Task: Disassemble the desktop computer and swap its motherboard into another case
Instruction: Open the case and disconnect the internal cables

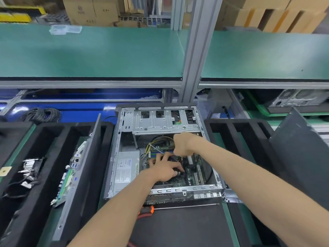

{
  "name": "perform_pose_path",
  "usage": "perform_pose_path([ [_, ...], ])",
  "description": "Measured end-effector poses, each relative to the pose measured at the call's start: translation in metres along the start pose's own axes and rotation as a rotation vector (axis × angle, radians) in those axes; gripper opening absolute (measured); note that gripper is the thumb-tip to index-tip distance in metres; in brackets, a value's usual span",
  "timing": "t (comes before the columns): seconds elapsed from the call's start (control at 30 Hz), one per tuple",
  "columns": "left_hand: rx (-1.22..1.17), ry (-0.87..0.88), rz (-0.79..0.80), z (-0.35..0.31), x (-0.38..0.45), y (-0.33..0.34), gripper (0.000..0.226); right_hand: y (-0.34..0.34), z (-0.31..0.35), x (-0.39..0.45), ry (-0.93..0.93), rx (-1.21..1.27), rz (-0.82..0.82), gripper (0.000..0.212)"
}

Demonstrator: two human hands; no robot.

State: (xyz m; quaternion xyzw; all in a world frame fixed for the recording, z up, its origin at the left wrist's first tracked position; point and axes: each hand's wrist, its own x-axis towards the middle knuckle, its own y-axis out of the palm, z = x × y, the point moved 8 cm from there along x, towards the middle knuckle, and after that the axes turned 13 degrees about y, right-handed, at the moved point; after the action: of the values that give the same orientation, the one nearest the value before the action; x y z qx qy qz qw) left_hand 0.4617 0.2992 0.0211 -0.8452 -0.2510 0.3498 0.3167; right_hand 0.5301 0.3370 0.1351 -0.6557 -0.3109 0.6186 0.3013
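Both forearms reach forward into the open computer case (124, 157), which lies on its side on the tabletop (229, 221) between black foam trays. The left hand (164, 169) lies palm-down with fingers spread over the dark cooler on the motherboard (194, 173), its grip loose and wide. The right hand (181, 144) is bent at the wrist above the board near the yellow cables (153, 141), fingers curled together; what they hold I cannot tell.

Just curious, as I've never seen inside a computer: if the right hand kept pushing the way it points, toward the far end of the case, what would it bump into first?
Probably the metal drive cage; the right hand already sits near its lower edge, though depth is unclear.
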Motion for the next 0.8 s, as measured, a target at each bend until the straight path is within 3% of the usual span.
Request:
perform_pose_path([
  [0.13, -0.016, -0.011, 0.035, 0.001, 0.001, 0.003, 0.033, 0.011, 0.051, -0.022, -0.365, -0.655, -0.401, 0.024],
  [0.2, -0.028, -0.006, 0.032, 0.001, -0.001, 0.002, 0.033, 0.004, 0.046, -0.022, -0.387, -0.595, -0.402, 0.023],
  [0.33, -0.054, 0.014, -0.009, -0.002, -0.003, -0.002, 0.033, -0.021, -0.001, 0.002, -0.039, 0.096, -0.179, 0.023],
  [0.4, -0.054, 0.013, -0.020, -0.002, -0.004, -0.003, 0.033, -0.014, -0.015, 0.009, 0.115, 0.284, -0.068, 0.026],
  [0.5, -0.040, 0.016, -0.020, -0.003, -0.004, -0.003, 0.033, -0.014, -0.011, 0.011, 0.110, 0.109, -0.108, 0.026],
  [0.67, -0.020, 0.016, -0.006, -0.002, -0.003, -0.002, 0.034, -0.007, 0.030, -0.007, -0.304, -0.421, -0.325, 0.019],
  [0.73, -0.022, 0.017, -0.008, -0.002, -0.003, -0.003, 0.033, -0.008, 0.035, -0.012, -0.367, -0.469, -0.366, 0.021],
  [0.8, -0.015, 0.021, -0.008, -0.003, -0.003, -0.002, 0.033, -0.014, 0.035, -0.010, -0.326, -0.353, -0.365, 0.031],
])
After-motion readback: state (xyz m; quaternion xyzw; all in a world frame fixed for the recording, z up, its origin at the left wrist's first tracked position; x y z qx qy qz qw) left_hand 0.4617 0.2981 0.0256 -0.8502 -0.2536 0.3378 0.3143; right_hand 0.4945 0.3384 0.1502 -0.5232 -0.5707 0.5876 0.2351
